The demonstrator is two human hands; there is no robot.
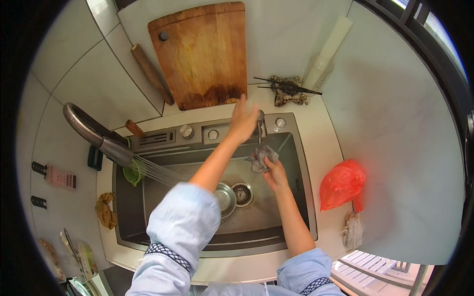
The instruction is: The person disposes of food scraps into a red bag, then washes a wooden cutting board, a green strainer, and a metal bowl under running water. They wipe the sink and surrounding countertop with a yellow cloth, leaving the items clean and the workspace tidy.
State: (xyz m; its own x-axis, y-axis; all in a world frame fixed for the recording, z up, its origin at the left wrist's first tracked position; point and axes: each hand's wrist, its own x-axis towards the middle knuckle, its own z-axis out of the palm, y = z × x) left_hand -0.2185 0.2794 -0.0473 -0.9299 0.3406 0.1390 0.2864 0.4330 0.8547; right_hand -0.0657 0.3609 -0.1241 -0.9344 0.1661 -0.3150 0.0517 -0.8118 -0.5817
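Observation:
My left hand (244, 120), a little blurred, reaches over the back rim of the sink beside the metal pump head of a soap dispenser (260, 115). Its fingers are apart, and whether it presses the pump cannot be told. Below the dispenser's spout, my right hand (276, 174) holds a crumpled grey mesh dishcloth (264, 157). Water sprays from the pull-down faucet (116, 150) into the stainless steel sink (259, 224). Partly behind my left forearm, a round metal bowl (226, 199) sits beside the drain strainer (243, 194).
A wooden cutting board (203, 55) and a rolling pin (152, 74) lean on the back wall. Dark chopsticks (292, 87) lie across an ornate holder (290, 98). A red plastic bag (342, 185) rests on the right counter. A green basket (132, 174) is at the sink's left; a brown cloth (106, 211) lies nearby.

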